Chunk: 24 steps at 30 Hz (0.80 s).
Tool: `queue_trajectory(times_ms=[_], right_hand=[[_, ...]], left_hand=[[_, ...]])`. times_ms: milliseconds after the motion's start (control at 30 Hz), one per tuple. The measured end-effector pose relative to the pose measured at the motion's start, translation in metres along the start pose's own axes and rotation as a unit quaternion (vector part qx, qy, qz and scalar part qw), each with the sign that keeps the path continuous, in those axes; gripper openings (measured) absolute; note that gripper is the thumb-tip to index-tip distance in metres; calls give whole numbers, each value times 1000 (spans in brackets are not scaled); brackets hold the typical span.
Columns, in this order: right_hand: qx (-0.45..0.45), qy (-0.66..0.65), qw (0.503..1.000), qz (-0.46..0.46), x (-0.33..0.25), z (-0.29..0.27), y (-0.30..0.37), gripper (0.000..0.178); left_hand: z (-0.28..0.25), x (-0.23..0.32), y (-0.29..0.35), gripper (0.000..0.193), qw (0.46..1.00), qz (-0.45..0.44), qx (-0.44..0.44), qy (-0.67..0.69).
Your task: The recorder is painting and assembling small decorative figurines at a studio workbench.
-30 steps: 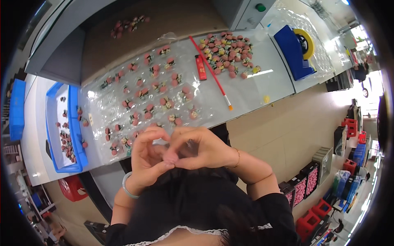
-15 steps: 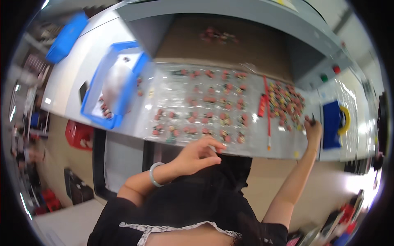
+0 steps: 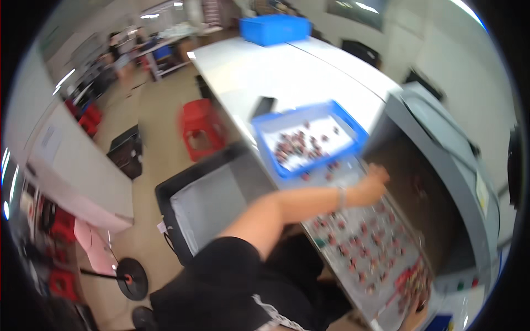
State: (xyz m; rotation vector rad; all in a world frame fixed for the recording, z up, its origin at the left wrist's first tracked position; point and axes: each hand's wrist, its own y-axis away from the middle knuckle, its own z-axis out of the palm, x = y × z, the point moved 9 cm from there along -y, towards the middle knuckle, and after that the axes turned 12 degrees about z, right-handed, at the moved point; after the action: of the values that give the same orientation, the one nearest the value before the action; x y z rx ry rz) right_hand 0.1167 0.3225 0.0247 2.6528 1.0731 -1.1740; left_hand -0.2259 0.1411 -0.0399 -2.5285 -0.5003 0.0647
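Note:
My left hand (image 3: 377,185) reaches over the far end of the plastic-covered work surface (image 3: 337,248), at the mouth of the grey booth and close to the blue tray (image 3: 272,160). Its fingers are smeared by motion, so I cannot see whether they hold anything. Small reddish pieces (image 3: 364,252) lie in rows on the surface. More small dark-red pieces (image 3: 298,144) lie loose on the white bottom of the tray. At the lower right, my right hand (image 3: 414,318) is beside a heap of reddish and yellowish pieces (image 3: 414,282), its fingers closed at a small dark thing.
The grey booth (image 3: 441,127) stands open along the right side of the surface. Another blue bin (image 3: 275,30) sits farther back on the white table (image 3: 237,66). A black-rimmed bin (image 3: 210,198), a red stool (image 3: 200,127) and a fan base (image 3: 132,278) are on the left.
The view has swung left. My left hand has gone from the table's front edge to the booth side near the blue tray. A pale blurred shape over the tray is gone.

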Motion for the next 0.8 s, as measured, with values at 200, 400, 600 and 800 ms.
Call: queue_trajectory(times_ms=[200,400,600,800], right_hand=[[-196,-71,977,-36,-56,72,7,18],[-211,55,956,-194,-133,120,3,22],[-87,179,962,-189,-136,149,-20,28],[-28,159,964,-210,-122,147,-25,27]], left_hand=[[37,-5,-14,25,987,17,-95,-132],[45,-14,-15,26,989,37,-100,-106],[45,-25,-16,25,984,-15,-121,-129],[46,-33,-12,23,988,-61,-104,-101]])
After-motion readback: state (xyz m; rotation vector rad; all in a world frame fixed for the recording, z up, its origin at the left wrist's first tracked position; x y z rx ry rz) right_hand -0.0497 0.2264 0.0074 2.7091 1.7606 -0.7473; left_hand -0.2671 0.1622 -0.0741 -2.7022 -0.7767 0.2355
